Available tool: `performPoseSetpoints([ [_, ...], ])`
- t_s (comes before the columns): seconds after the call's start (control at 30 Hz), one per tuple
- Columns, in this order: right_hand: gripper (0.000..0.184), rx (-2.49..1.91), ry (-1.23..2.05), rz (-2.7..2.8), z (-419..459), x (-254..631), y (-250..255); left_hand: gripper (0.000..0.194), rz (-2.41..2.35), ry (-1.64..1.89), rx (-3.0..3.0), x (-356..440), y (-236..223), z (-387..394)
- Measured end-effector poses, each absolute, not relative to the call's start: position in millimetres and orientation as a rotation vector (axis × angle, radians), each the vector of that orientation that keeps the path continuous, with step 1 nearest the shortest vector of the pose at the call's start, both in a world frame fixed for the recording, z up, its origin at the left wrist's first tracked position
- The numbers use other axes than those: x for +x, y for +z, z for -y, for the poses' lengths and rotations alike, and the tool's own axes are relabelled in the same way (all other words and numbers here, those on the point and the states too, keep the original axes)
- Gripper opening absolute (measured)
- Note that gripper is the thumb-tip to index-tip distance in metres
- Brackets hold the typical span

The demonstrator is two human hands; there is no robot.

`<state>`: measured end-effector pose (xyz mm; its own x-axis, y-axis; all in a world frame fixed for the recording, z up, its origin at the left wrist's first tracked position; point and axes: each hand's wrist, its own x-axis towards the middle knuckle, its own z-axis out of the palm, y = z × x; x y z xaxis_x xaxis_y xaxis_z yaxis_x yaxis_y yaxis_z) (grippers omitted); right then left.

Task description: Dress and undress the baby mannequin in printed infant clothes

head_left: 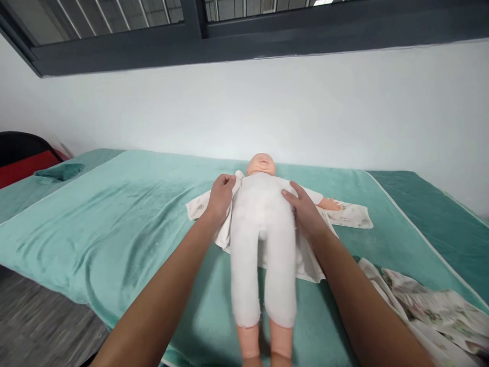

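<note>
A baby doll [262,229] in a white body suit lies on its back on the teal blanket [126,219], head toward the wall. Under it is spread a white printed garment [349,214]. My left hand [220,198] is closed on the garment's edge at the doll's left shoulder. My right hand [305,211] rests on the doll's other side, fingers flat against its torso. The doll's bare arm [329,205] sticks out to the right.
A crumpled printed cloth [428,306] lies at the bed's near right. A folded teal cloth [59,172] sits far left, with a red and black object [23,160] behind it. A white wall and a window frame stand behind the bed.
</note>
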<state>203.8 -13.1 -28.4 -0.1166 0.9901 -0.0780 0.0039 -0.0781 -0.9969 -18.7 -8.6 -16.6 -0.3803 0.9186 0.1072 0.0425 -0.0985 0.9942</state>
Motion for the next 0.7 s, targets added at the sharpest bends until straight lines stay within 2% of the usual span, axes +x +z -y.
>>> performPoseSetpoints([
  [0.1, 0.091, -1.103, 1.454, 1.221, 14.6, 194.7, -34.9, 0.026, -1.517, 1.523, 1.144, -27.7, -5.2, 7.2],
  [0.3, 0.097, -1.079, 1.535, 1.2, 14.6, 195.0, -38.7, 0.022, -1.613, 1.162, 1.254, -33.5, 29.3, 19.7],
  [0.5, 0.095, -1.117, 1.506, 1.251, 16.5, 196.6, -36.3, 0.018, -1.298, 0.865, 1.467, -13.4, 71.7, 57.8],
  [0.6, 0.094, -1.153, 1.484, 1.28, 19.3, 195.9, -31.5, 0.022, -1.135, 0.867, 1.523, -9.3, 68.6, 71.2],
  [0.7, 0.091, -1.187, 1.448, 1.317, 20.6, 196.3, -29.2, 0.023, -1.345, 1.063, 1.517, -10.4, 45.3, 84.5],
])
